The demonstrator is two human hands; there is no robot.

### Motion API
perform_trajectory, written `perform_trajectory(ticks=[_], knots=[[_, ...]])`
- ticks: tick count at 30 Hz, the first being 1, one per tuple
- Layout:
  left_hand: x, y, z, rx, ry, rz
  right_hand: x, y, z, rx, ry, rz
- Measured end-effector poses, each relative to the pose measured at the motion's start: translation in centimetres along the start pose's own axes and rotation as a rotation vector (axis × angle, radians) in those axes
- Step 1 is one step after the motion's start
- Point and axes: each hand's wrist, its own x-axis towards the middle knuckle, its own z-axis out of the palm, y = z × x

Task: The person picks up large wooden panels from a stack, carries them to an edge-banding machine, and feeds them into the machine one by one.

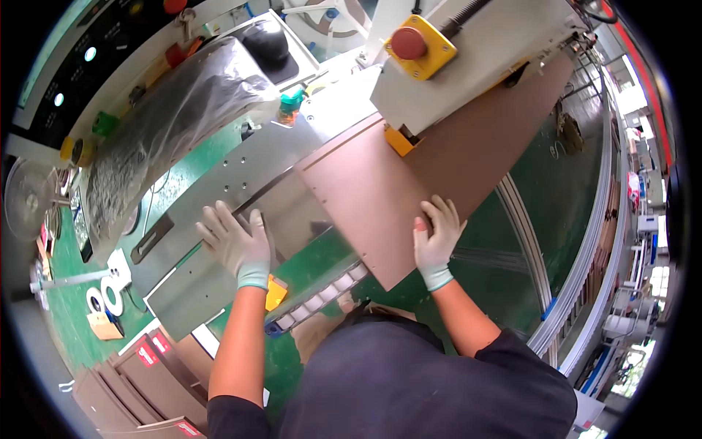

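Note:
A long pinkish-brown panel (365,192) lies on the machine, its near end toward me, with small holes along the left edge. It runs back to the right beneath the pale machine head (468,66). My right hand (437,238), in a white glove with one bare fingertip, rests on the panel's right edge, fingers spread. Over the grey metal table (270,164), to the left of the panel, my gloved left hand (238,240) is spread with nothing in it. Whether it touches the metal cannot be made out.
A red button on a yellow box (420,47) sits on the machine head. Plastic film covers a dark keyboard-like panel (175,117) at left. A roller strip (318,298) is near my body. Brown boards (146,380) stack at lower left; metal rails (530,249) run at right.

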Motion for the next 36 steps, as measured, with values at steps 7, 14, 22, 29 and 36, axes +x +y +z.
perform_trajectory(ticks=[7, 14, 22, 29, 36], knots=[[-0.1, -0.1, -1.2, 0.009, 0.004, -0.019, 4.3, 6.4, 1.1, 0.075, 0.09, 0.038], [-0.5, 1.6, -0.5, -0.003, 0.063, 0.016, 7.2, 13.2, 1.9, -0.017, 0.284, 0.118], [-4.2, -3.7, -0.6, -0.226, 0.019, 0.382, -0.9, -2.4, 2.7, 0.015, -0.169, -0.125], [-19.7, -14.9, -4.6, -0.565, -0.359, 0.114, -7.3, -15.3, 3.8, 0.259, -0.371, -0.606], [-44.5, -39.3, -14.2, -0.05, 0.191, -0.45, -11.1, -17.0, 4.0, 0.221, -0.443, -0.819]])
